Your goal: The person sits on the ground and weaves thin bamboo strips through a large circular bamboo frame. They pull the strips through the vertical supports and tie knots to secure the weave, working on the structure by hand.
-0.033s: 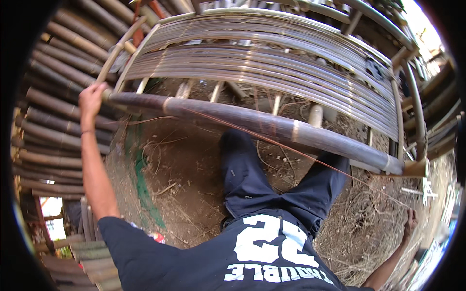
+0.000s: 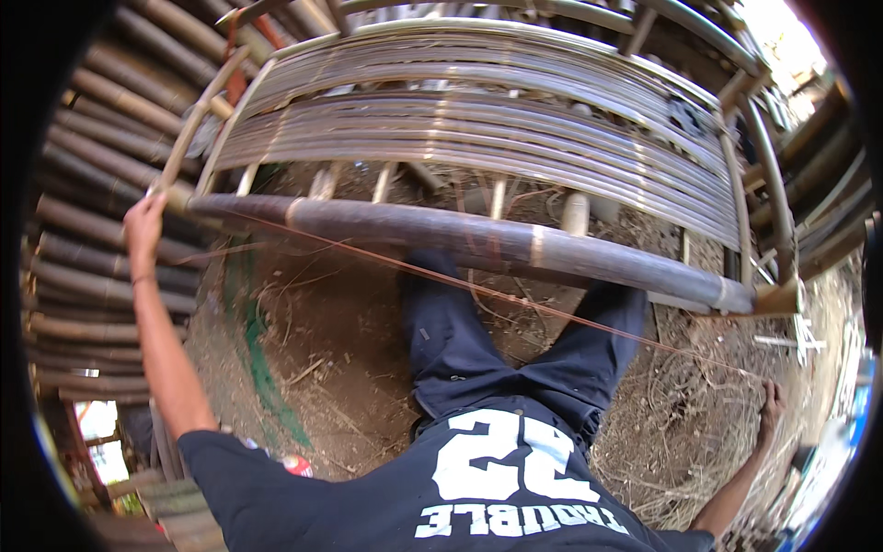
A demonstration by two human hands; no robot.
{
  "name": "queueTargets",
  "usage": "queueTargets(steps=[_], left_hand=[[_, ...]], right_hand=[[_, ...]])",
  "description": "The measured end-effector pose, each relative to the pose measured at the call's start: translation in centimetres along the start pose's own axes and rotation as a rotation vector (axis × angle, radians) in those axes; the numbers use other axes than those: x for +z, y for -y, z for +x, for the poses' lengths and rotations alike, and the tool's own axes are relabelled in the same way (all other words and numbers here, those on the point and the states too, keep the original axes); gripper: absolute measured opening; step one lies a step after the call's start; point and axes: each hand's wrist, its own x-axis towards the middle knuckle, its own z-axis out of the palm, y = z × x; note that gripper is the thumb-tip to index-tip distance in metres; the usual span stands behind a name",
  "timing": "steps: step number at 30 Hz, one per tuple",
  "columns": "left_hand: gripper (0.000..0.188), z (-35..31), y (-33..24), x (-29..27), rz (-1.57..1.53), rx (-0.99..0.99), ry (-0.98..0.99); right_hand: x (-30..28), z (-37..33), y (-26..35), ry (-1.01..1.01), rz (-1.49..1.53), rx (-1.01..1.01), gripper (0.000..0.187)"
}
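Note:
A long dark bamboo pole (image 2: 405, 225) runs along the front of a slatted bamboo bench (image 2: 441, 120). At its left end my left hand (image 2: 143, 223) is closed around the lower end of a slim bamboo rail (image 2: 189, 129); part of its grip is hidden. A thin reddish-brown cord (image 2: 478, 292) stretches taut from near the pole's left end, slanting across in front of it toward the lower right. Out at the far right, my right hand (image 2: 771, 407) is closed on the cord's other end, with my arm stretched wide.
Stacked bamboo poles (image 2: 120, 212) line the left side. Beneath the bench is an earth floor (image 2: 331, 350) with loose fibres and a green strip of netting (image 2: 262, 354). White sticks (image 2: 800, 342) lie by the pole's right end. My legs (image 2: 469, 340) extend under the pole.
The view has shifted, so the bench appears slightly lower and further left. Against the pole, the cord now lies nearer its left end. Both hands stay closed.

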Motion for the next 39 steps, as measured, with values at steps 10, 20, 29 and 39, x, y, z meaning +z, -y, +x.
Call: queueTargets(steps=[10,20,29,39], left_hand=[[0.043,-11.2,-17.8,12.1,-0.039,0.374,0.168],[0.035,-35.2,-55.0,21.8,-1.218,0.831,1.365],[0.026,-26.8,-44.9,17.7,-1.327,0.289,1.224],[0.041,-21.0,-45.0,12.2,-0.814,0.7,0.641]], right_hand=[[9.3,-4.3,23.0,0.203,0.317,-0.148,0.021],[3.1,-5.8,27.5,0.185,0.708,-0.249,0.02],[15.7,-6.6,9.5,0.243,-1.083,0.21,0.043],[26.8,-14.3,42.8,0.692,0.751,-0.563,0.018]])
